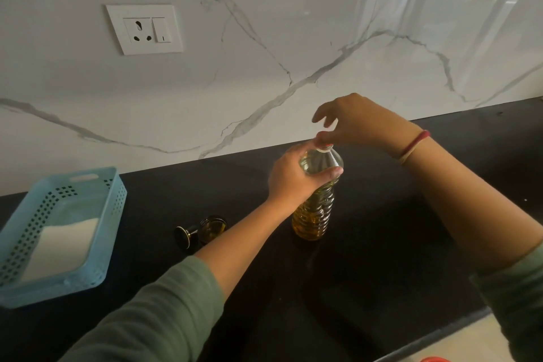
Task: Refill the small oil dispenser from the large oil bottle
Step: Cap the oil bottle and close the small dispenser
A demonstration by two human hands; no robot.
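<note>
Near the middle of the surface [382,244] stands the large oil bottle [316,214], upright and a good part full of yellow oil. Your left hand [293,176] grips it round the shoulder, fingers and thumb curled close on the clear plastic. Your right hand [361,123] is over the neck. Its thumb and a finger pinch the cap [326,144] while the other fingers are spread loose above. The cap is mostly hidden under your fingers, so whether it is tight or already loose cannot be told.

Left of the bottle and a little nearer to you, partly behind your left forearm, sits the small dispenser [213,228], a dark jar with its mouth open. Its stopper [185,236] lies just beside it on the left. Well apart at the far left is a blue basket [119,203] with something white [63,247] inside. On the marble wall [264,38] beyond it there is a socket [144,29].

You look to be at the opening step, with the pouring not yet begun. Next you would need to keep the bottle steady with your left hand while you twist the cap off, then set the cap down. After that, bring the bottle's mouth over the dispenser. Its opening is narrow, so tip slowly.
</note>
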